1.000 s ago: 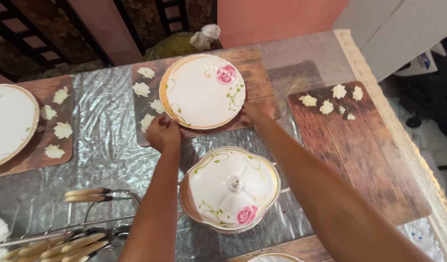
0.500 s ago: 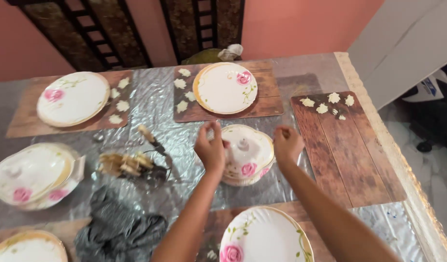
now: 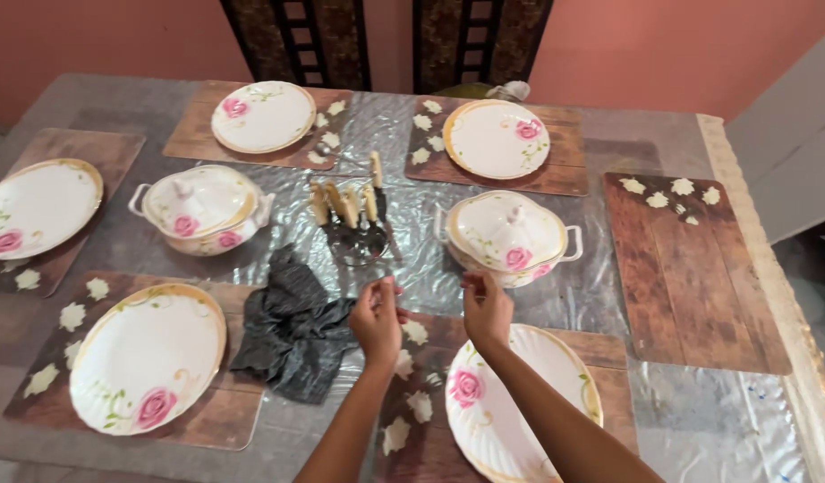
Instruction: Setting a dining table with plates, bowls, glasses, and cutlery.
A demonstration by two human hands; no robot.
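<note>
plates (image 3: 495,138) on five mats | bare mat (image 3: 692,270) right of lidded dish (image 3: 506,236) unfilled | left hand (image 3: 377,318), right hand (image 3: 487,309) before the dish, loose, holding nothing

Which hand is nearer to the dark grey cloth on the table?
Left. The left hand hovers just right of the cloth, almost at its edge. The right hand is farther right, above the near plate.

glossy ceramic plate (image 3: 520,407), wood-look placemat (image 3: 694,268), crinkled cloth (image 3: 296,326)
</note>
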